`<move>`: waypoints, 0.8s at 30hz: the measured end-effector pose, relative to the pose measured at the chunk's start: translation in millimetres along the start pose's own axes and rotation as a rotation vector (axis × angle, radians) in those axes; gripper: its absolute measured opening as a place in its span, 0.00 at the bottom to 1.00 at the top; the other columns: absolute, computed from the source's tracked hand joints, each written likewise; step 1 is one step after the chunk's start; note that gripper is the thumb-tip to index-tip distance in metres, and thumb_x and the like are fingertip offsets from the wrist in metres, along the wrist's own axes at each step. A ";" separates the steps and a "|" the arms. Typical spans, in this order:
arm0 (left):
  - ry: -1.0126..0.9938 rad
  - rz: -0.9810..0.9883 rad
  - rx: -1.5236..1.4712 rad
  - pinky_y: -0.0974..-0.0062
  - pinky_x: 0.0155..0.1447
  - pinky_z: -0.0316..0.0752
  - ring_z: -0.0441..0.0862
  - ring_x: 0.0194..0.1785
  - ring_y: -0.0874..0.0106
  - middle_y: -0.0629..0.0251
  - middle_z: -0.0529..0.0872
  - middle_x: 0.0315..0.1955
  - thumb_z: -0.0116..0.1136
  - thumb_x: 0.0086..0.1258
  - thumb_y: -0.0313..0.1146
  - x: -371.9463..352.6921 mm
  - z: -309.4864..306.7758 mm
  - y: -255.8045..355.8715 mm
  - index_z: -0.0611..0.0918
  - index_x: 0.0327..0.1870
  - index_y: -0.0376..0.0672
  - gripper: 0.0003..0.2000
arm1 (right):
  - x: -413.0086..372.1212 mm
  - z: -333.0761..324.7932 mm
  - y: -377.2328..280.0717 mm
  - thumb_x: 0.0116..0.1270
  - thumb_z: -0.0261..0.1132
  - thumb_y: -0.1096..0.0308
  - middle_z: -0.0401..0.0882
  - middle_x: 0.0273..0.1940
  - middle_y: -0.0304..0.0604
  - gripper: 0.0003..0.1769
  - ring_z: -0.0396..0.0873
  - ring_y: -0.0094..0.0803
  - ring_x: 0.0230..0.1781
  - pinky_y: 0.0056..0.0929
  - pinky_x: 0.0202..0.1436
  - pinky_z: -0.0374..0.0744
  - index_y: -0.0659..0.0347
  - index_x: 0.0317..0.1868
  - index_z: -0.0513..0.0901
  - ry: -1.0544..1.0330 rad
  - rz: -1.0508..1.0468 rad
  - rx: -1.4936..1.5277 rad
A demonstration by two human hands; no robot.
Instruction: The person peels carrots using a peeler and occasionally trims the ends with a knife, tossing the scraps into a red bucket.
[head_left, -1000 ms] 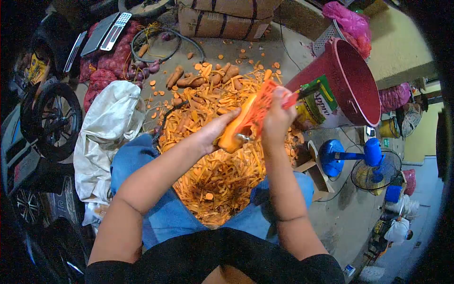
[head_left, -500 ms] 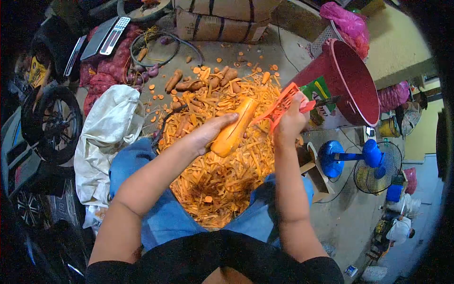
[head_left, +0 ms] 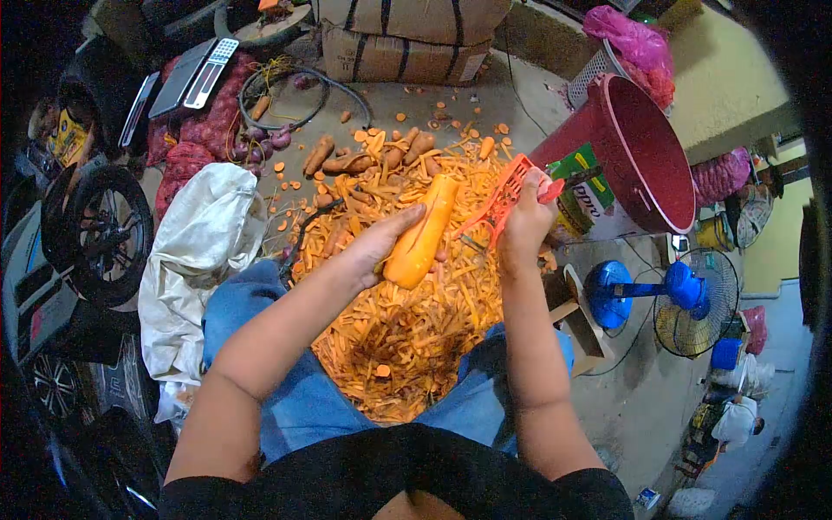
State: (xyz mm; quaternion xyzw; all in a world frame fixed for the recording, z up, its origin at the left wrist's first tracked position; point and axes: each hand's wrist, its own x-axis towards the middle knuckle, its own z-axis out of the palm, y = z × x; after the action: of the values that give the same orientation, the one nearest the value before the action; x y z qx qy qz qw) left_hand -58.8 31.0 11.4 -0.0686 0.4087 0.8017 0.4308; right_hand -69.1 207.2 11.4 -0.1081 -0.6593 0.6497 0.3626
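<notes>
A thick, peeled orange carrot (head_left: 422, 236) is gripped at its side by my left hand (head_left: 381, 247), with the thumb along it. A dark slit runs down its surface. My right hand (head_left: 526, 224) is closed around a red-orange plastic peeler (head_left: 503, 199) with a slotted body, just right of the carrot and apart from it. A dark pointed piece (head_left: 575, 178) sticks out beyond that hand. Below both hands, between my knees, spreads a heap of orange peelings (head_left: 416, 316). Several unpeeled carrots (head_left: 406, 149) lie at its far edge.
A large dark red bucket (head_left: 572, 121) lies tipped at the right, behind a blue fan (head_left: 685, 290) and an open cardboard box (head_left: 576, 325). On the left are a white sack (head_left: 195, 260), red net bags (head_left: 186, 165) and a wheel (head_left: 108, 234). A person (head_left: 735, 423) is far right.
The carrot has shifted slightly left and turned more upright in my left hand. My right hand has moved a little left and down with the peeler.
</notes>
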 end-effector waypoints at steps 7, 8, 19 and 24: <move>-0.025 -0.045 -0.188 0.71 0.33 0.74 0.77 0.31 0.70 0.62 0.77 0.33 0.36 0.62 0.47 12.1 -8.6 -12.8 0.69 0.44 0.43 0.18 | -30.6 28.1 -14.8 0.60 0.50 0.63 0.57 0.17 0.27 0.12 0.55 0.16 0.17 0.19 0.20 0.58 0.60 0.22 0.66 0.028 0.167 0.060; 0.053 -0.039 -0.147 0.72 0.34 0.74 0.77 0.32 0.70 0.62 0.77 0.33 0.32 0.64 0.46 9.7 -1.5 -10.1 0.68 0.44 0.42 0.18 | -37.4 32.9 -13.4 0.60 0.50 0.64 0.58 0.16 0.28 0.12 0.56 0.17 0.16 0.20 0.20 0.58 0.61 0.23 0.67 -0.004 0.089 0.008; -0.094 -0.193 0.178 0.78 0.32 0.72 0.75 0.28 0.75 0.66 0.77 0.29 0.30 0.65 0.45 -9.8 13.8 -21.3 0.70 0.43 0.41 0.19 | 13.0 2.0 8.6 0.59 0.51 0.66 0.68 0.17 0.37 0.10 0.64 0.25 0.17 0.25 0.21 0.64 0.64 0.24 0.69 0.199 -0.091 -0.255; -0.046 -0.184 0.044 0.74 0.28 0.74 0.75 0.28 0.74 0.66 0.77 0.29 0.33 0.63 0.48 -9.3 10.1 -17.9 0.69 0.43 0.43 0.19 | 17.3 -7.1 14.5 0.60 0.49 0.66 0.69 0.22 0.39 0.11 0.66 0.25 0.22 0.24 0.28 0.66 0.66 0.26 0.69 0.282 0.044 -0.284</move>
State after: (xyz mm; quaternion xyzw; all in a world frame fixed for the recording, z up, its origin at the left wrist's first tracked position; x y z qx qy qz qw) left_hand -37.2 37.6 11.6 -0.0777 0.4081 0.7510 0.5133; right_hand -81.8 225.2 2.9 -0.2625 -0.6846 0.5365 0.4179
